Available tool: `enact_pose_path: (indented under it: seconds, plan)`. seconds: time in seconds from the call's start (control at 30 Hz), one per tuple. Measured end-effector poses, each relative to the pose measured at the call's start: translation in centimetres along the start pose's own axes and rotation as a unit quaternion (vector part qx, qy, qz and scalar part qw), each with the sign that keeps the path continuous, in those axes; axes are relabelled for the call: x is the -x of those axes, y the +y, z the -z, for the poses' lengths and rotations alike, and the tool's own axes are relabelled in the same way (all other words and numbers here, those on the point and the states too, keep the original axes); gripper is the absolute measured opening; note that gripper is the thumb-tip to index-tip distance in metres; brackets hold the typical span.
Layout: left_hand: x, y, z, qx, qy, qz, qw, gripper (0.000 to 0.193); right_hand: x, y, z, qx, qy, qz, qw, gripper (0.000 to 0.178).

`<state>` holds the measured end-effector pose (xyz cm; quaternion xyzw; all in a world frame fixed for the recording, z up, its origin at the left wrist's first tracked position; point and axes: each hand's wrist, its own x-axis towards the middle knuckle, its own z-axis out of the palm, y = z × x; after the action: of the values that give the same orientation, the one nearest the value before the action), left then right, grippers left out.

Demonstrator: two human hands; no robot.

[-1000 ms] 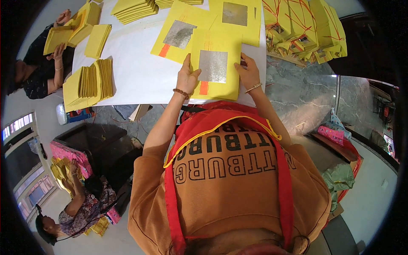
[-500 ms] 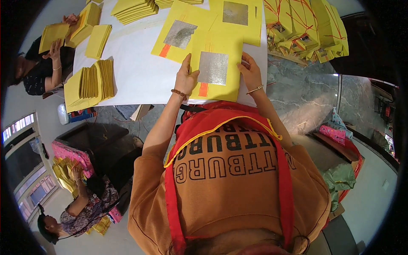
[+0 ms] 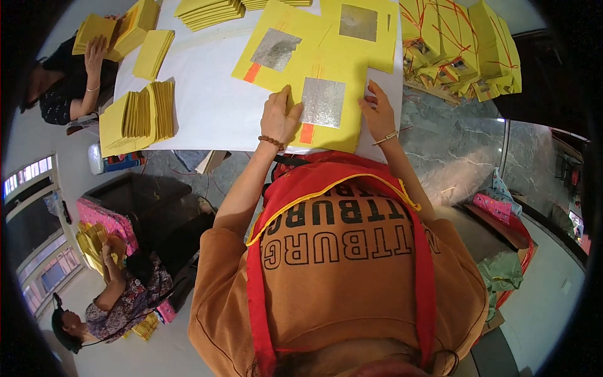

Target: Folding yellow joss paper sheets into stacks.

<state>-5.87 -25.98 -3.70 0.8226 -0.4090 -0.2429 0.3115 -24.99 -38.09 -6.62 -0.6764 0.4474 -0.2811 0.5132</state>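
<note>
A yellow paper sheet (image 3: 353, 94) lies in front of me at the table's near edge. It bears a silver foil square (image 3: 323, 102) and a short orange strip (image 3: 307, 133). My left hand (image 3: 281, 118) rests along the sheet's left edge, back upward, fingers extended. At the right edge is my right hand (image 3: 379, 113), fingers apart and slightly curled; whether they touch the paper is unclear. Partly beneath this sheet, a second yellow sheet (image 3: 248, 61) with a torn-cornered silver square (image 3: 276, 49) shows at the left. Another yellow sheet (image 3: 384, 53) lies behind, on the right.
Folded yellow stacks (image 3: 147, 116) stand on the white table (image 3: 204, 94) at left, and more yellow piles (image 3: 210, 12) lie at the far side. Yellow bundles with red strings (image 3: 461, 44) fill the right. Two people, one (image 3: 66, 94) beside the table, handle yellow paper at left.
My left hand has turned from its side to back upward at the sheet's edge. My right fingers have loosened a little. The whole view has shifted slightly; the sheets lie as before.
</note>
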Motion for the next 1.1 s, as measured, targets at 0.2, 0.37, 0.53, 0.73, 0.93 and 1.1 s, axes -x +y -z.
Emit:
enact_pose_path:
  seconds: [0.2, 0.37, 0.53, 0.73, 0.93, 1.1]
  plan:
    - [1.3, -0.7, -1.0, -0.038, 0.057, -0.102, 0.992, 0.044, 2.5, 0.6, -1.5, -0.154, -0.054, -0.045, 0.986, 0.055]
    - [2.4, -0.5, -1.7, -0.069, 0.089, -0.078, 0.991, 0.047, 4.2, 0.3, -0.6, -0.172, -0.122, -0.089, 0.973, 0.058]
    - [1.2, -2.0, -2.1, 0.073, 0.095, -0.024, 0.993, 0.049, 4.7, 0.6, -0.3, -0.109, -0.147, -0.056, 0.982, 0.059]
    - [0.5, -1.7, -2.2, 0.364, -0.012, 0.133, 0.922, 0.048, 4.1, 1.9, -0.2, -0.002, -0.116, 0.016, 0.993, 0.058]
    - [0.5, -0.8, -1.8, 0.240, -0.035, 0.030, 0.970, 0.041, 3.8, 2.5, 0.1, 0.106, -0.133, 0.173, 0.970, 0.059]
    - [-0.4, 5.1, 5.3, 0.177, -0.162, -0.085, 0.967, 0.034, -0.6, -2.6, 3.6, 0.117, 0.123, 0.272, 0.947, 0.070]
